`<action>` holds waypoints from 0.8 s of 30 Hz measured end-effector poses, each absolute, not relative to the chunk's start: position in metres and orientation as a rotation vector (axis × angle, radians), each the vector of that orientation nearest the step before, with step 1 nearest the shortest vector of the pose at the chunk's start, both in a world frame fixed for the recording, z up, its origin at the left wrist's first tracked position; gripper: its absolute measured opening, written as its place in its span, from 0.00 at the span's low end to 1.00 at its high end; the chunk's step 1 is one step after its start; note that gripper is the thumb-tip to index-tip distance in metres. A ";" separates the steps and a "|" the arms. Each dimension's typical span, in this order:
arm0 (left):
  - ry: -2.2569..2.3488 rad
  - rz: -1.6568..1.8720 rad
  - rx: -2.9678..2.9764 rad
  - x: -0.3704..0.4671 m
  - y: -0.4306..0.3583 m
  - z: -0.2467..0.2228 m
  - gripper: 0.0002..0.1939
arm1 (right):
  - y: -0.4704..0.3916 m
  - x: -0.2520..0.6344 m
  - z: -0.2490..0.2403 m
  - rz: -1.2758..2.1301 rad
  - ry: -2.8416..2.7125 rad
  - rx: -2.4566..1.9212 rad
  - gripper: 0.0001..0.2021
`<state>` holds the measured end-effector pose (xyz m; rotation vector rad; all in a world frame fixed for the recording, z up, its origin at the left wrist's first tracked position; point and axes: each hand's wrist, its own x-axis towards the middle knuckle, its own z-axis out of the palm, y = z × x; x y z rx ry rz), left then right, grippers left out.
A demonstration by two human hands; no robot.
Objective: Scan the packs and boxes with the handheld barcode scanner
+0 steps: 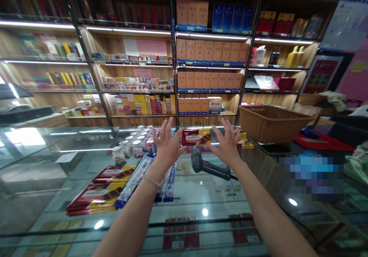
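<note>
A red and yellow chocolate packet (pixel 196 137) lies between my two hands on the glass counter. My left hand (pixel 167 142) is at its left end, fingers spread, with thumb and forefinger close to the edge; whether they touch it I cannot tell. At the right end is my right hand (pixel 226 145), fingers also apart and thumb near the lower corner. Just in front of the packet rests a black handheld barcode scanner (pixel 211 168). Blue and white long packets (pixel 136 178) lie partly behind my left forearm. Beside them are stacked chocolate packets (pixel 97 193).
Small lidded jars (pixel 138 147) stand beyond my left hand. More yellow packets (pixel 245 139) lie past my right hand. A wicker basket (pixel 273 124) sits on the right side. Shelves of boxes (pixel 211 53) line the back wall. A glass counter (pixel 195 195) spans the front.
</note>
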<state>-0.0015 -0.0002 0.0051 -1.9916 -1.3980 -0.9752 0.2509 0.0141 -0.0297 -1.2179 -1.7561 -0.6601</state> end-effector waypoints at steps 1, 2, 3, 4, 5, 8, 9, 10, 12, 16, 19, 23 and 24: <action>-1.400 -0.979 -1.987 -0.001 0.000 0.005 0.36 | 0.014 0.251 -0.029 -0.666 -1.732 -1.224 0.31; -1.403 -0.982 -1.982 -0.001 0.001 0.005 0.35 | 0.015 0.251 -0.029 -0.671 -1.709 -1.230 0.30; -1.406 -0.982 -1.979 -0.001 0.002 0.005 0.35 | 0.015 0.251 -0.029 -0.675 -1.690 -1.237 0.28; -1.410 -0.980 -1.978 -0.001 0.002 0.005 0.35 | 0.016 0.250 -0.030 -0.677 -1.673 -1.244 0.26; -1.415 -0.974 -1.981 -0.001 0.002 0.005 0.34 | 0.016 0.250 -0.030 -0.675 -1.657 -1.252 0.24; -1.428 -0.941 -1.995 0.000 0.003 0.006 0.34 | 0.018 0.248 -0.032 -0.650 -1.639 -1.271 0.19; -1.429 -0.927 -1.996 0.000 0.003 0.007 0.33 | 0.018 0.248 -0.032 -0.640 -1.646 -1.273 0.17; -1.428 -0.914 -1.994 0.000 0.003 0.008 0.33 | 0.019 0.247 -0.033 -0.633 -1.655 -1.273 0.15; -1.428 -0.893 -1.991 0.001 0.004 0.010 0.32 | 0.019 0.247 -0.034 -0.629 -1.669 -1.271 0.13; -1.434 -0.869 -1.991 0.006 0.006 0.018 0.31 | 0.021 0.249 -0.032 -0.627 -1.661 -1.268 0.11; -1.423 -0.859 -1.992 0.011 0.008 0.027 0.31 | 0.024 0.252 -0.025 -0.625 -1.677 -1.262 0.12; -1.424 -0.867 -1.962 0.017 0.006 0.043 0.31 | 0.027 0.257 -0.010 -0.648 -1.652 -1.240 0.14; -1.426 -0.872 -1.957 0.019 0.006 0.047 0.31 | 0.028 0.258 -0.007 -0.661 -1.647 -1.232 0.14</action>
